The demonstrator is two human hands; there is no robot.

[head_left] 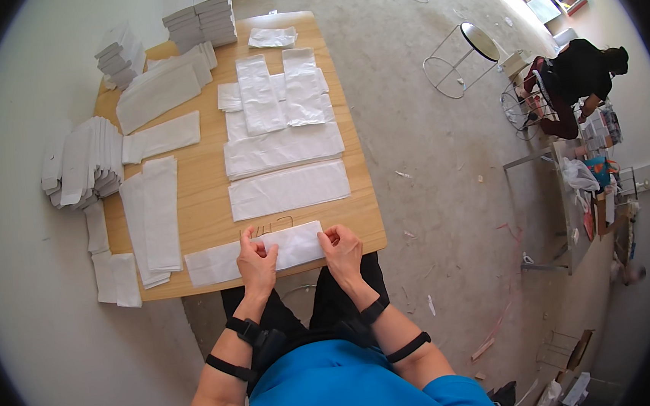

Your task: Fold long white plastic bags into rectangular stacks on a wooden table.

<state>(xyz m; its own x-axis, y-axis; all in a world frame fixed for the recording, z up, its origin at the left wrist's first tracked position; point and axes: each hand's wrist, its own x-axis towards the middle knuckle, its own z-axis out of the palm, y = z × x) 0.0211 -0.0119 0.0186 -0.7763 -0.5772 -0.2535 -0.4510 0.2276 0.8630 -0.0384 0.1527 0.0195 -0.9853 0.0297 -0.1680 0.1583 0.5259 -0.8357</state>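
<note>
A long white folded cloth strip (290, 245) lies along the near edge of a wooden table (207, 205). My left hand (257, 263) presses on the strip near its middle. My right hand (342, 249) pinches the strip's right end. Both thumbs rest on the fabric. A thin wire hook (273, 224) lies on the table just beyond the strip.
White cloth sheets (287, 189) lie flat in the table's centre, folded strips (159, 212) at left, and stacks of folded pieces (199, 14) at the far end. More stacks (81, 165) hang off the left edge. A person in black (582, 80) sits far right beside wire stools (459, 59).
</note>
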